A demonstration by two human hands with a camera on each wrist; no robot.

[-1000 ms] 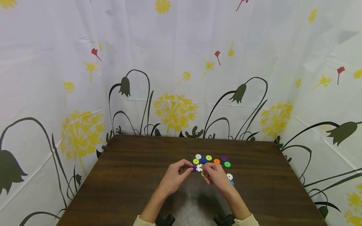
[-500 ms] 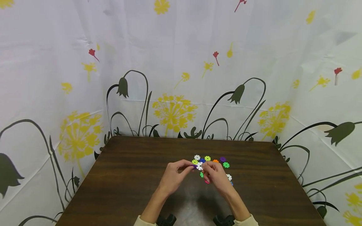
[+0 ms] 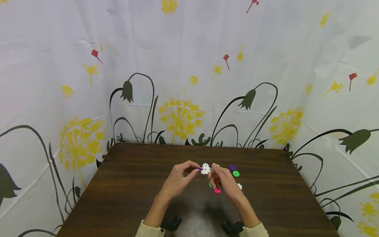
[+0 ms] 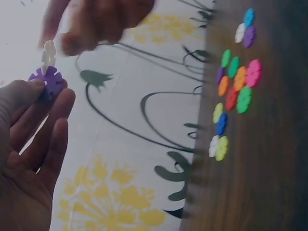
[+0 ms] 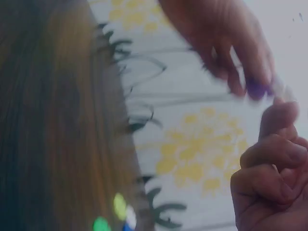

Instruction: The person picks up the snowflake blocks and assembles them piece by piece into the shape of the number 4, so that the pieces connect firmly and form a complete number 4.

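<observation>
My left hand (image 3: 174, 181) pinches a purple notched plastic disc (image 4: 53, 83) between thumb and fingers, raised above the table. A white notched disc (image 4: 48, 55) stands edge-up in it, slotted into its rim at an angle. My right hand (image 3: 226, 182) is at the other side, its fingertips right at the white disc's free edge. Its lower fingers are curled in the right wrist view, where the hand-held discs are blurred. I cannot tell whether the right fingers still hold the white disc.
Several loose discs lie on the dark wooden table (image 3: 154, 197), partly hidden by my right hand: a pink disc (image 3: 217, 191), a purple disc (image 3: 232, 168), a green disc (image 3: 236, 173), and others. Behind the table hangs a flower-printed curtain (image 3: 183, 82).
Both hands have risen slightly, with the two discs moving away from me and a little left. My right fingers have shifted at the white disc's edge. More of the pink disc shows now.
</observation>
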